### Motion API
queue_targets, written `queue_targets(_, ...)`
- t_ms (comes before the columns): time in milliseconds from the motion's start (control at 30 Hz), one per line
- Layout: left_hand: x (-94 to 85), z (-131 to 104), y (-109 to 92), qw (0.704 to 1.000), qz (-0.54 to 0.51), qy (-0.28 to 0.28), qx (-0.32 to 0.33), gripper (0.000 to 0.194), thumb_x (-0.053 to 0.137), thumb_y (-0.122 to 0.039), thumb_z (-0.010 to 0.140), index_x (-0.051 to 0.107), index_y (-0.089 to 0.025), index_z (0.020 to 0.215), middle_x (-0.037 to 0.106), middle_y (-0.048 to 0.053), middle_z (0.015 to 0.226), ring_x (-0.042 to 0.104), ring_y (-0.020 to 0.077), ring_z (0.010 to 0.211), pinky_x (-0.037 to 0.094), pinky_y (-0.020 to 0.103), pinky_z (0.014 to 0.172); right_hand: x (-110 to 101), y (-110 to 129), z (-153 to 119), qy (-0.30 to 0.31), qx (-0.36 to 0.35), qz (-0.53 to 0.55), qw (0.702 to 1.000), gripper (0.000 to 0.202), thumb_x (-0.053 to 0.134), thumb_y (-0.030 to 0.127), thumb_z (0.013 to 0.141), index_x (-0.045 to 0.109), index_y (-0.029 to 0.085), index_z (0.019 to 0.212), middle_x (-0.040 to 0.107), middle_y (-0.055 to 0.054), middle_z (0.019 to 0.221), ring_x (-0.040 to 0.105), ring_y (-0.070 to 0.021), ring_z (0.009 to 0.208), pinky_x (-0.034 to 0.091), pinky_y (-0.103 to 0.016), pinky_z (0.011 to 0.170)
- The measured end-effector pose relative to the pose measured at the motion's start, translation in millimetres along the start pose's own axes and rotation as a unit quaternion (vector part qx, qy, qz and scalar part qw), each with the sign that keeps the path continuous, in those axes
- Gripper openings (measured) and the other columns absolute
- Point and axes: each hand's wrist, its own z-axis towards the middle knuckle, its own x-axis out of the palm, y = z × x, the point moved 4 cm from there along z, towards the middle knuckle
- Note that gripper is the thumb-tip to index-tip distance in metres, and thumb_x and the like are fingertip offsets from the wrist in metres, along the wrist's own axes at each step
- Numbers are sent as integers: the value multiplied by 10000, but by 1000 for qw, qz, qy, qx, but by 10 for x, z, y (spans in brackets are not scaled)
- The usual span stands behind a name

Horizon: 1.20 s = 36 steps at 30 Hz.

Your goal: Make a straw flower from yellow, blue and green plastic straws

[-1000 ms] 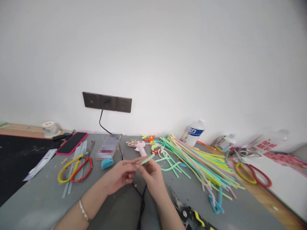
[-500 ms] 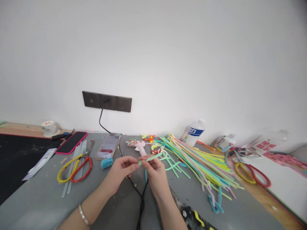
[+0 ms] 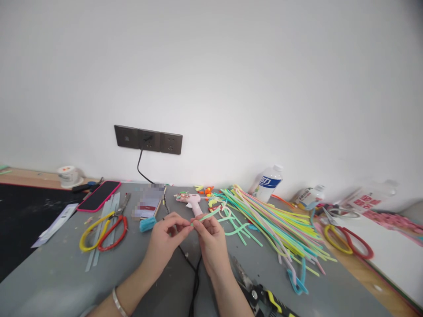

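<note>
A light green pipe cleaner is pinched between both hands above the middle of the grey table. My left hand grips its near end with thumb and forefinger. Close against it, my right hand pinches the same piece, and its free length sticks out up and to the right. The small part between the fingertips is mostly hidden. Just behind the hands lies a pink hot glue gun. Right of them are loose green pipe cleaners and a large multicoloured bundle of pipe cleaners.
Red-and-yellow-handled scissors, a pink-edged phone and a blue fuzzy roll lie left. Black-and-yellow pliers sit near my right forearm. A white bottle stands by the wall. Black cables run under my hands.
My hands stay together on the green pipe cleaner. The left wrist has shifted slightly right, and the right forearm a little left, showing more of the pliers.
</note>
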Motion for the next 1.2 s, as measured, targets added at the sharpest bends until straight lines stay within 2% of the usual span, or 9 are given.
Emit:
queue_targets(300,-26,-13,-41,999,32,-2,42,69,726,-224,729,744,-212,663,597,19,672,510,152,589,370,239,523,30,3,-4,4,15,29,999,258,853,319,590,684,197,741,670,8,698,643,-172,738,496,-290,716)
queue_targets(567,-20,-4,-71,1000,4,5,23,82,741,-255,716,738,-208,649,593,27,701,539,173,660,413,227,548,11,51,3,37,24,-3,999,237,830,296,615,645,195,723,670,6,669,600,-155,652,466,-270,646)
queue_targets(667,21,-4,-16,999,-43,9,-19,129,755,-307,705,723,-195,651,578,9,673,510,148,604,393,219,506,-3,58,4,38,-9,-24,999,232,809,303,655,617,198,734,654,12,669,598,-153,641,463,-264,632)
queue_targets(767,91,-11,133,981,-145,29,-128,236,796,-395,662,726,-170,675,563,-17,601,450,101,506,368,206,468,-6,92,-22,18,-99,-86,991,155,754,275,728,621,203,761,655,1,714,607,-160,660,470,-272,628)
queue_targets(833,142,-34,238,949,-232,41,-212,301,835,-422,614,738,-153,709,571,-19,589,456,85,514,377,187,477,24,150,-69,18,-185,-154,970,75,696,214,784,628,210,753,644,-1,727,609,-164,685,472,-280,645)
queue_targets(900,189,-69,309,907,-309,55,-281,337,871,-412,573,736,-139,716,572,-21,598,474,74,537,382,164,478,76,224,-133,33,-270,-219,937,104,640,144,821,633,220,751,635,-5,745,615,-170,731,479,-293,677)
queue_targets(1033,234,-122,341,845,-403,81,-343,296,878,-352,601,700,-131,685,550,-34,611,507,62,553,363,134,432,155,338,-249,57,-388,-303,869,207,586,50,848,638,247,811,637,-13,776,618,-176,790,488,-302,694)
queue_targets(1100,237,-127,338,830,-427,84,-348,270,873,-323,620,693,-131,681,555,-35,615,527,61,561,369,128,425,169,358,-275,60,-419,-341,839,227,585,36,852,640,256,851,649,-12,784,614,-178,799,480,-310,711)
queue_targets(1200,224,-111,339,834,-432,71,-336,267,883,-303,605,704,-120,681,573,-33,605,520,50,539,377,120,422,155,352,-260,52,-427,-387,816,218,628,59,837,636,257,926,671,-18,820,611,-190,818,464,-333,750)
